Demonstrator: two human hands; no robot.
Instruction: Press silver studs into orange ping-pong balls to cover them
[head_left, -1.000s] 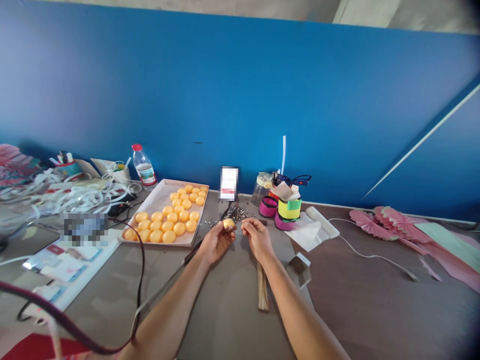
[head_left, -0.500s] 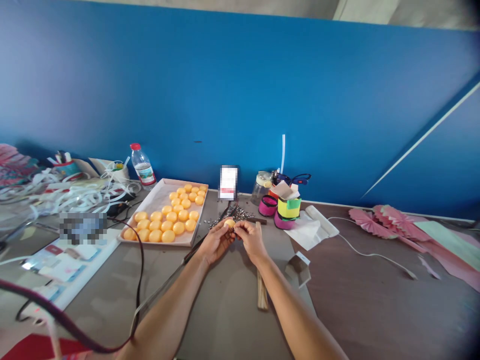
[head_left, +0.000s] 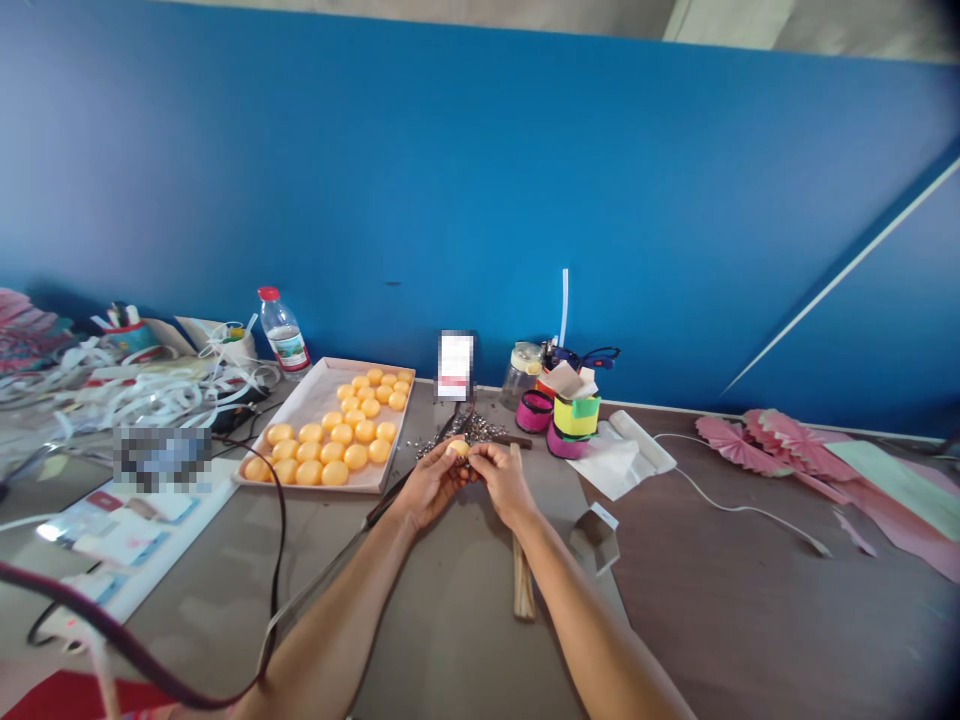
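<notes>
My left hand point(head_left: 430, 490) is closed around a small orange-yellow rounded piece point(head_left: 458, 448), which shows between thumb and fingers. Close against it, my right hand point(head_left: 504, 487) is pinched; whatever its fingertips grip is too small to make out. Just beyond both hands lies a heap of small shiny metal parts point(head_left: 484, 427). To the left, a shallow pale tray point(head_left: 300, 396) holds several similar orange-yellow balls point(head_left: 335, 472). A wooden stick point(head_left: 523, 590) lies partly behind my right wrist.
A red-capped bottle point(head_left: 284, 335) stands behind the tray. Right of the heap are a jar point(head_left: 520, 376), magenta and yellow bands point(head_left: 576, 418) and white paper point(head_left: 619, 462). Cables point(head_left: 282, 540) cross on the left; pink folded paper point(head_left: 795, 447) lies far right. A blue partition point(head_left: 480, 180) closes the back.
The view has shifted very slightly. Both hands stay together around the orange-yellow piece, with only tiny finger movement at most.
</notes>
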